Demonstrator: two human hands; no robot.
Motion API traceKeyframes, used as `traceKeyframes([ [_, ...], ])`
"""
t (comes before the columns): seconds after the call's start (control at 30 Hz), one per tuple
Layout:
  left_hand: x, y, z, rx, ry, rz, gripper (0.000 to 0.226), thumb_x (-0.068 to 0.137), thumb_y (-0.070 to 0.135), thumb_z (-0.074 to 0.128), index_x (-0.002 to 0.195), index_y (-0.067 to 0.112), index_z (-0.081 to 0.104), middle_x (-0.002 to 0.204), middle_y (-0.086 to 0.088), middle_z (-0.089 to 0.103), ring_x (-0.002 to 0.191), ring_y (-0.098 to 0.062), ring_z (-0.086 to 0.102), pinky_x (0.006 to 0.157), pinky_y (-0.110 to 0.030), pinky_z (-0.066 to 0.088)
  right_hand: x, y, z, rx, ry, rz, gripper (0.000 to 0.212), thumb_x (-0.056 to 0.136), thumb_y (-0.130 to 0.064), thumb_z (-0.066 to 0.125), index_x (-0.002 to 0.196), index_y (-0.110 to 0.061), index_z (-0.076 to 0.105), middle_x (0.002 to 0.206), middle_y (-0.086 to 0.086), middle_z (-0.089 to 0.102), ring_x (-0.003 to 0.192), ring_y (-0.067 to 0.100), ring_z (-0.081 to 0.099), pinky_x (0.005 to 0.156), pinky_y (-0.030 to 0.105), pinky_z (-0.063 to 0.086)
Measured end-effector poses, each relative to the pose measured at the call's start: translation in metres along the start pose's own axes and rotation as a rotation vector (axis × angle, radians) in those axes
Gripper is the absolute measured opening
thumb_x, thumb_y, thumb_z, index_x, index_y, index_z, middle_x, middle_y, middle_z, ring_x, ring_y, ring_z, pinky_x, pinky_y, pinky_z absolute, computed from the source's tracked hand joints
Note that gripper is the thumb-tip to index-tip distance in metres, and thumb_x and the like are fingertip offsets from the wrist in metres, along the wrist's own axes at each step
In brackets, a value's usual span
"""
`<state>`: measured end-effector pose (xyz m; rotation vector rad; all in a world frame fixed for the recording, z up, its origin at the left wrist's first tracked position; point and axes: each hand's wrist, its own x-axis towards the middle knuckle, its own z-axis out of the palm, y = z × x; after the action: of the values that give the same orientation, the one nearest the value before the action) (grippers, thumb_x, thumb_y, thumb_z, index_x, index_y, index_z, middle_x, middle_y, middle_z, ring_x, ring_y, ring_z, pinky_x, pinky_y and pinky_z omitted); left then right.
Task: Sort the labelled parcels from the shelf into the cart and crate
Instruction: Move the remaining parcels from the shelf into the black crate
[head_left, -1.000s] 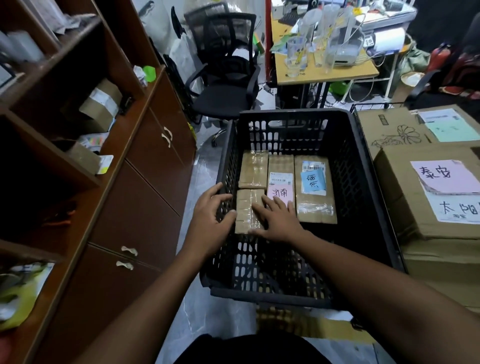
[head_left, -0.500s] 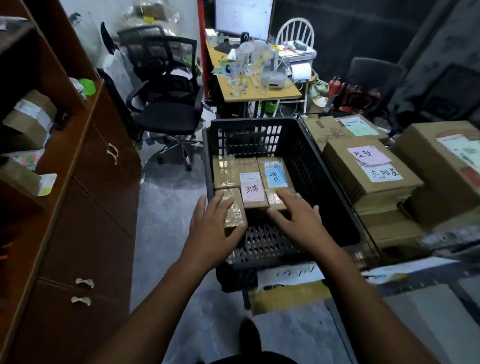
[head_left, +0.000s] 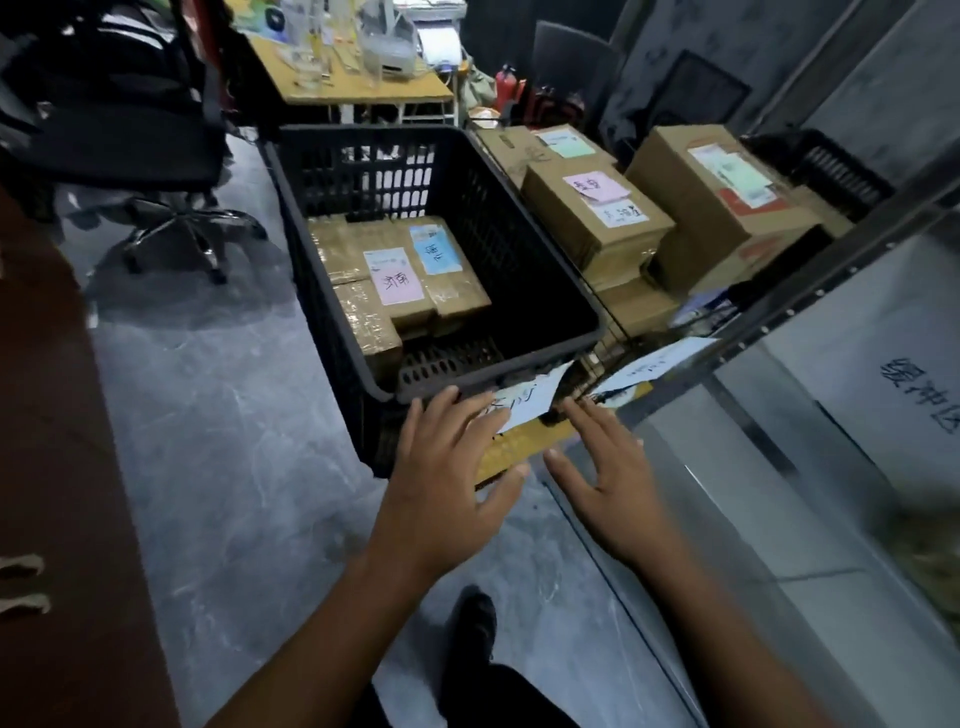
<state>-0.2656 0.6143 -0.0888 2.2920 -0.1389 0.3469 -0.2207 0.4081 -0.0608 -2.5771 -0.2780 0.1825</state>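
1. Both hands have come out of the crate (head_left: 582, 332) since a moment ago. The left hand (head_left: 447, 483) and right hand (head_left: 613, 488) now float in front of its near edge, each grip loose with fingers spread, holding nothing.
2. The small parcels (head_left: 400, 275) lie flat on the crate floor, packed into its far left corner. That batch looks put away.
3. Farther right, big boxes (head_left: 597, 213) sit stacked in the cart.
4. The next job is probably fetching another parcel from the shelf.

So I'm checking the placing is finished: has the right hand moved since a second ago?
Yes. The right hand has pulled back out of the black crate, now open outside its near rim.
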Motion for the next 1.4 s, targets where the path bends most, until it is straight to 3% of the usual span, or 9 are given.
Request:
traceKeyframes([
  [0.1,-0.010,0.016,0.015,0.041,-0.090,0.043,0.063,0.097,0.061,0.044,0.146,0.023,0.054,0.157,0.007,0.043,0.154,-0.023,0.023,0.126,-0.058,0.012,-0.024,0.015,-0.013,-0.003,0.052,0.086,0.079,0.088,-0.078,0.030,0.158,-0.043,0.028,0.168,-0.007,0.025,0.158,0.014,0.011,0.127,0.056,0.005],
  [0.27,-0.012,0.050,0.033,0.094,-0.263,0.041,0.078,0.092,0.075,0.027,0.158,0.033,0.034,0.168,0.014,0.022,0.158,-0.021,0.004,0.127,-0.055,0.006,-0.066,0.052,-0.027,-0.035,0.140,0.168,0.093,0.082,-0.092,0.020,0.159,-0.040,0.030,0.167,-0.004,0.030,0.157,0.020,0.017,0.125,0.059,0.016],
  [0.4,-0.015,0.090,0.056,0.172,-0.372,0.090,0.087,0.087,0.086,0.014,0.161,0.040,0.022,0.171,0.016,0.005,0.159,-0.024,-0.006,0.127,-0.054,0.004,-0.111,0.090,-0.047,-0.003,0.210,0.264,0.084,0.082,-0.083,0.022,0.157,-0.046,0.028,0.168,-0.004,0.027,0.157,0.021,0.016,0.126,0.057,0.012],
  [0.6,-0.036,0.172,0.114,0.168,-0.472,0.123,0.100,0.075,0.096,0.005,0.160,0.045,0.019,0.172,0.012,0.007,0.159,-0.027,-0.004,0.125,-0.055,0.014,-0.194,0.164,-0.084,0.034,0.338,0.355,0.089,0.082,-0.092,0.014,0.156,-0.045,0.026,0.165,-0.001,0.033,0.156,0.024,0.022,0.123,0.060,0.020],
  [0.77,-0.065,0.246,0.176,0.156,-0.541,0.181,0.083,0.092,0.082,0.034,0.162,0.038,0.022,0.171,0.009,0.013,0.158,-0.031,0.005,0.124,-0.055,0.010,-0.272,0.220,-0.119,0.077,0.398,0.455,0.081,0.089,-0.086,0.024,0.158,-0.043,0.028,0.168,-0.005,0.026,0.158,0.021,0.011,0.127,0.056,0.010],
  [0.93,-0.099,0.296,0.232,0.064,-0.558,0.172,0.095,0.083,0.087,0.026,0.160,0.032,0.030,0.168,0.008,0.023,0.157,-0.025,0.013,0.125,-0.055,0.016,-0.335,0.264,-0.137,0.147,0.410,0.495,0.076,0.088,-0.077,0.026,0.158,-0.047,0.021,0.171,-0.011,0.016,0.158,0.013,-0.002,0.128,0.049,-0.002],
  [1.17,-0.097,0.350,0.287,-0.076,-0.643,0.097,0.094,0.081,0.090,0.039,0.155,0.031,0.040,0.163,0.008,0.032,0.151,-0.016,0.027,0.123,-0.050,0.029,-0.376,0.308,-0.176,0.192,0.491,0.537,0.069,0.097,-0.068,0.034,0.160,-0.044,0.022,0.171,-0.011,0.015,0.158,0.010,-0.005,0.129,0.046,-0.003],
  [1.4,-0.038,0.391,0.343,-0.138,-0.642,0.087,0.069,0.096,0.059,0.055,0.155,0.027,0.041,0.162,0.001,0.033,0.149,-0.019,0.032,0.122,-0.042,0.028,-0.363,0.350,-0.214,0.159,0.560,0.581,0.064,0.101,-0.061,0.039,0.160,-0.044,0.019,0.171,-0.009,0.015,0.158,0.011,-0.006,0.129,0.048,0.000],
])
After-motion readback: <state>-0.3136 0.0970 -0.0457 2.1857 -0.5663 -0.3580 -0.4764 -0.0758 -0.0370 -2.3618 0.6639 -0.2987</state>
